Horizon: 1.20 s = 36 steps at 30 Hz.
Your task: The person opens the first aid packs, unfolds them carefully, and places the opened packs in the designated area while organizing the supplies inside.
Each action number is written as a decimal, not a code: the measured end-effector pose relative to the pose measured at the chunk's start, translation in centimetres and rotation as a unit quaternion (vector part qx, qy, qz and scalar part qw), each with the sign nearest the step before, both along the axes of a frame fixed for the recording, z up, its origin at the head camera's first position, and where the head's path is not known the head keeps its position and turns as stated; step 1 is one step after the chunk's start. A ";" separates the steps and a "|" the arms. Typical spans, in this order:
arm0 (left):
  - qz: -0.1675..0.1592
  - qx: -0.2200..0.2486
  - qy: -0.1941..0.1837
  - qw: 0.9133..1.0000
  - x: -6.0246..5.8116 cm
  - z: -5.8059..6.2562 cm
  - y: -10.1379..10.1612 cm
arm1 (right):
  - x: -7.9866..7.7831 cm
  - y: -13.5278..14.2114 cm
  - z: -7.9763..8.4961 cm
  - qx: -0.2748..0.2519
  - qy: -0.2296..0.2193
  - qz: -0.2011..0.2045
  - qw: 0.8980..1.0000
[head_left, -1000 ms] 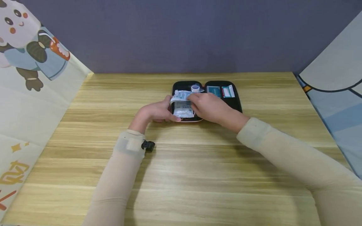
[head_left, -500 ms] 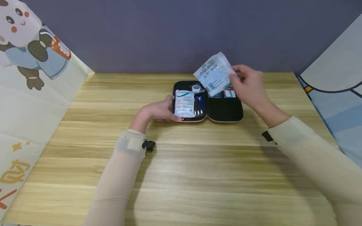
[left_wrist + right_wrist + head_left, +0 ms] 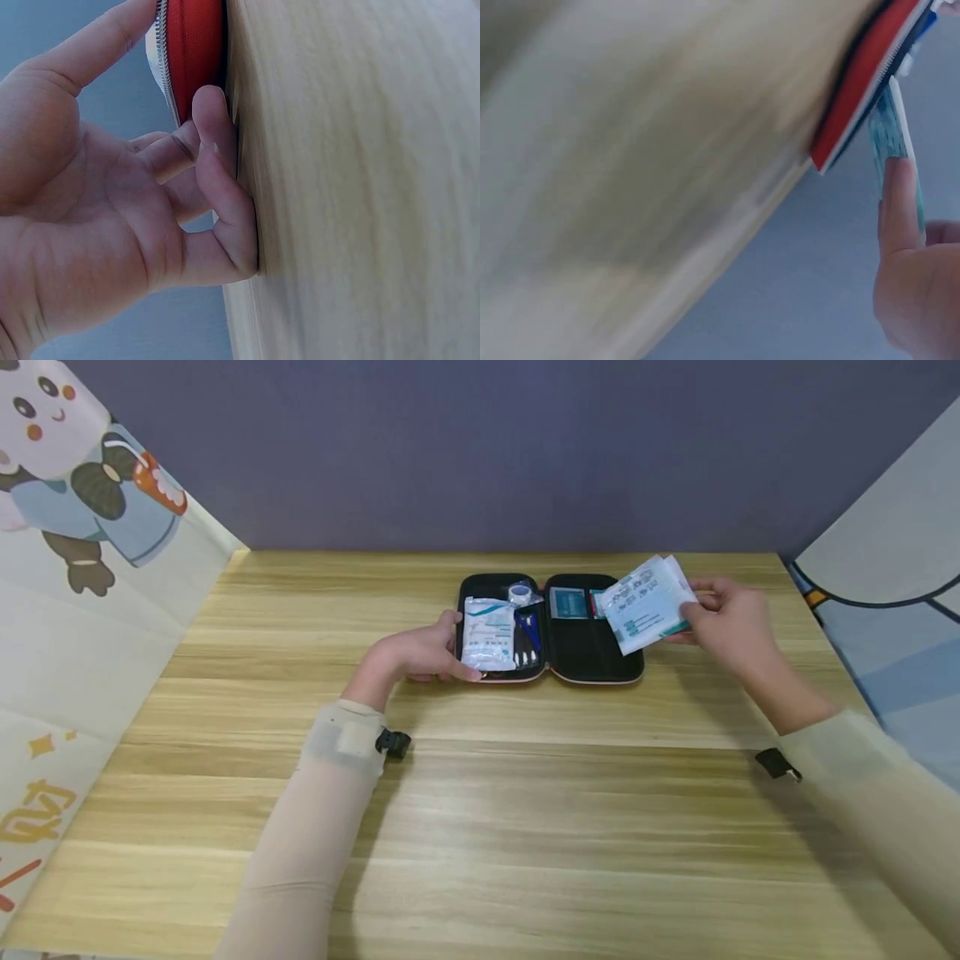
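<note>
An unfolded first-aid case (image 3: 596,660), black inside with a red zippered shell (image 3: 196,52), lies on the table. My left hand (image 3: 427,653) holds its left side, thumb on the rim and fingers against the outer wall. My right hand (image 3: 731,618) pinches flat white-and-teal packets (image 3: 647,606) by their right edge, with a second edge peeking out behind the front one. They overlap the case's right half in the head view. Inside the left half are a white sealed packet (image 3: 487,635), a small white tape roll (image 3: 519,594) and blue-handled scissors (image 3: 528,631).
In the right half's pockets sit a teal packet (image 3: 568,603) and a red-and-white one (image 3: 597,603), partly covered. The wooden table (image 3: 525,827) ends at a dark blue panel (image 3: 480,452) behind. Cartoon-printed sheets (image 3: 82,635) flank both sides.
My right hand has lifted the packets out of the case's left half, raised them, then carried them right and lower. My left hand has stayed at the case's edge.
</note>
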State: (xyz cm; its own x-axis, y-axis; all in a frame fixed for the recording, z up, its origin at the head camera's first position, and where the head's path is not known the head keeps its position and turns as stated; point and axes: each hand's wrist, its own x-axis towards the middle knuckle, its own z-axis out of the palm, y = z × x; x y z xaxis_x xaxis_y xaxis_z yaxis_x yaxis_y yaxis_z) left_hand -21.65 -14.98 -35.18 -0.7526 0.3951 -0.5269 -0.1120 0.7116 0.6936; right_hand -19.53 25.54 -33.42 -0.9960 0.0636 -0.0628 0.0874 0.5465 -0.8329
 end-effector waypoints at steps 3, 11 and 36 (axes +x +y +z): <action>0.001 0.000 0.000 1.000 0.0 0.0 0.0 | 0.1 0.3 -0.6 0.000 -0.025 0.002 1.000; 0.001 0.001 -0.001 1.000 0.0 -0.1 0.0 | 0.4 0.3 -1.9 0.003 -0.066 0.026 0.997; 0.004 0.000 0.000 1.000 0.1 0.1 0.1 | 0.7 -1.9 -2.1 0.204 -0.062 0.147 0.966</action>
State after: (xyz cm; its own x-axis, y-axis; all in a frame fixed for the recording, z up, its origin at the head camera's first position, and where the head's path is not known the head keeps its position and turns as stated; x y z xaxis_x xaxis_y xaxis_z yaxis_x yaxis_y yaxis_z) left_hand -21.57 -14.90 -35.08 -0.7558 0.3887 -0.5270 -0.1181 0.7106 0.6936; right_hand -18.86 23.68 -35.50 -0.9614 -0.1758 -0.2119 -0.0358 0.8429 -0.5368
